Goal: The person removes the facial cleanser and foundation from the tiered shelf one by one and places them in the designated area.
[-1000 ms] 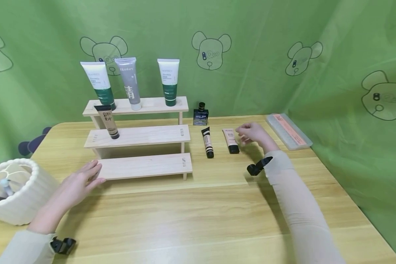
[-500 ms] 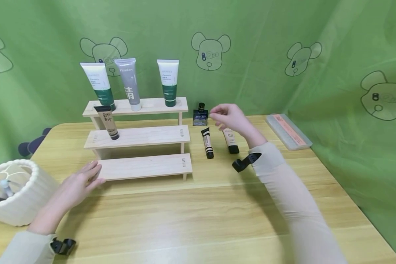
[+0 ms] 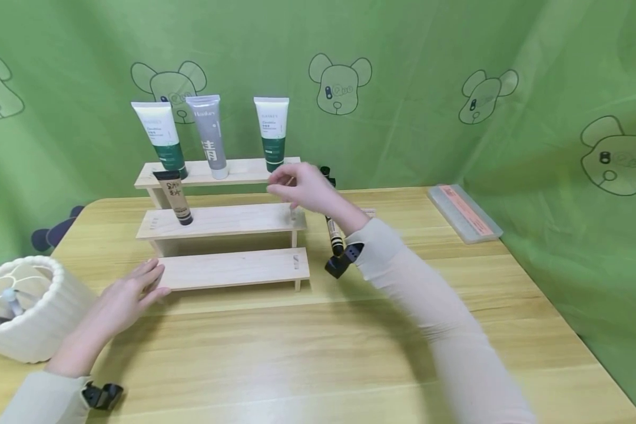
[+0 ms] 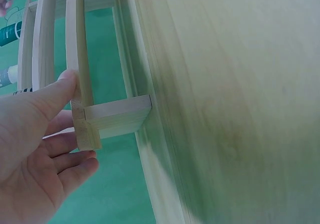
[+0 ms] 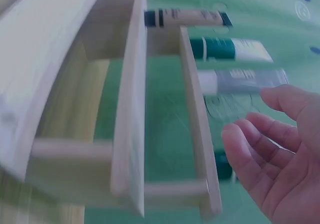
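Note:
A three-tier wooden display rack (image 3: 233,268) stands on the table. My left hand (image 3: 124,300) holds the left end of its lowest board, thumb and fingers around the edge in the left wrist view. My right hand (image 3: 307,185) hovers at the right end of the top board, fingers loosely bent, nothing held. Along the top board stand a white-and-green tube (image 3: 159,141), a grey tube (image 3: 208,138) and another white-and-green tube (image 3: 272,132), its base just behind my right fingers. A beige tube (image 3: 174,197) stands at the left of the middle board.
Right of the rack, a small black-striped tube (image 3: 335,238) lies partly under my right forearm. A dark bottle (image 3: 325,172) is mostly hidden behind that hand. A flat translucent case (image 3: 463,213) lies at the back right; a white ribbed basket (image 3: 37,312) stands left.
My right hand has swept left from beside the pink BB tube, past the dark bottle, to the top board's right end. The left hand has stayed in place.

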